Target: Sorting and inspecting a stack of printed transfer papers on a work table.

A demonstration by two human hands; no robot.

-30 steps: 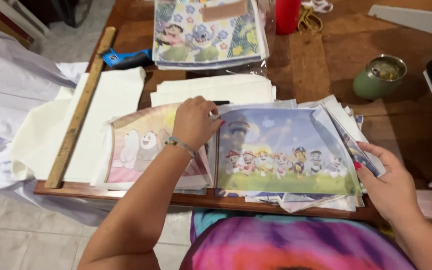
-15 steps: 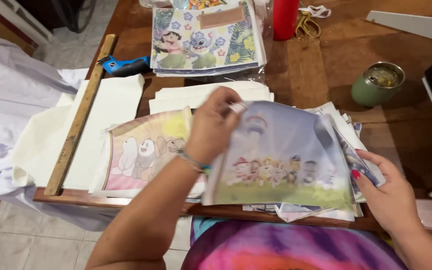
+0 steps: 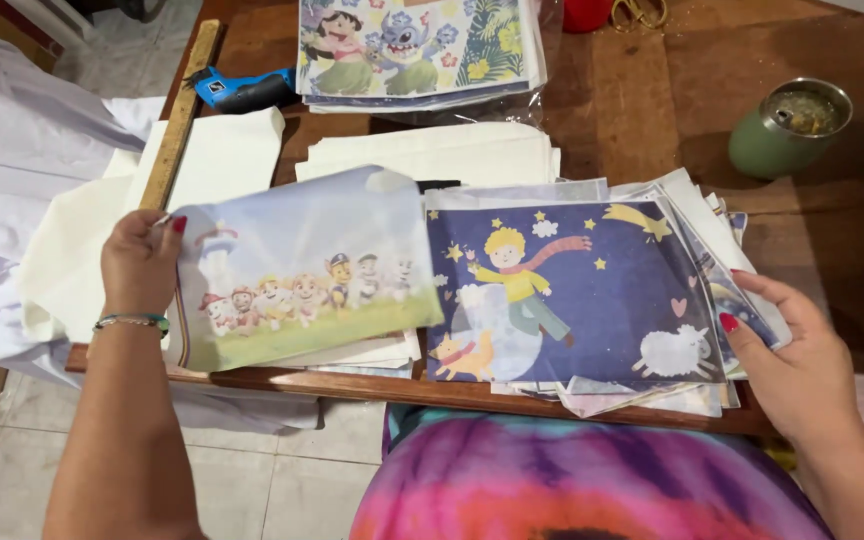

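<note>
My left hand grips the left edge of a printed sheet with cartoon puppies on grass and holds it lifted over the left pile of prints. My right hand rests against the right edge of a thick stack of printed sheets at the table's front edge. The top sheet of that stack is dark blue, with a blond child in a scarf, stars and a sheep. The left pile is mostly hidden under the lifted sheet.
A wooden ruler lies along the table's left side beside cream fabric sheets. A blue tool, a bagged pile of cartoon prints and a green metal cup sit farther back. White cloth hangs left of the table.
My left hand has picked the puppy sheet off the right stack and carried it left over the other pile, uncovering the dark blue sheet. My right hand stayed at the stack's edge.
</note>
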